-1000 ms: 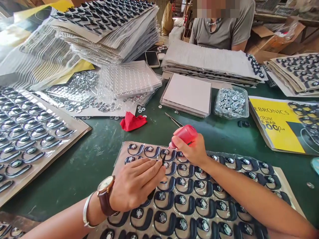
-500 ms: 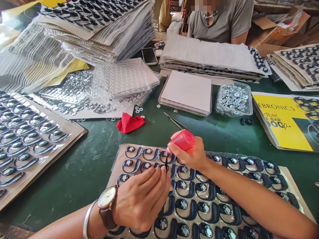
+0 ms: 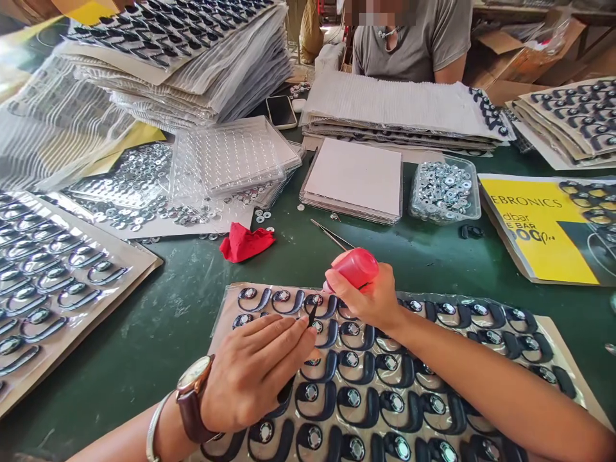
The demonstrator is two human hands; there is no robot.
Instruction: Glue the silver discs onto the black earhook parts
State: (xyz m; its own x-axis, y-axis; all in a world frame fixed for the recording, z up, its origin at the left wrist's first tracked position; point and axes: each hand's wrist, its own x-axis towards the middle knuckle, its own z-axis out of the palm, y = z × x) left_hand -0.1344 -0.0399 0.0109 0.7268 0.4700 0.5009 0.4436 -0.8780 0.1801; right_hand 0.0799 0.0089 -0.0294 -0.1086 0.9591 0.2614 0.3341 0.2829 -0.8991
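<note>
My right hand (image 3: 375, 301) is closed around a red squeeze bottle (image 3: 357, 267), its nozzle pointing left and down at a black hook-shaped piece in the top row. My left hand (image 3: 262, 369) pinches dark tweezers (image 3: 313, 312), whose point reaches up towards that same piece, close to the nozzle. Most of the tweezers is hidden by the fingers. Under both hands lies a cardboard sheet (image 3: 565, 346) under clear film, carrying rows of black hook-shaped pieces (image 3: 404, 410) with silvery round centres.
Ahead lie metal tweezers (image 3: 332, 235), a crumpled red cloth (image 3: 248, 242), a clear tub of metal washers (image 3: 445, 189) and a pale card stack (image 3: 356, 176). Another filled sheet (image 3: 103, 301) is at left, a yellow printed box (image 3: 534, 237) at right. A person (image 3: 414, 48) sits opposite.
My left hand has shifted slightly left and flattened, with the tweezers' point now tilted up to the right. The bottle stays nearly in place. The view has moved a little.
</note>
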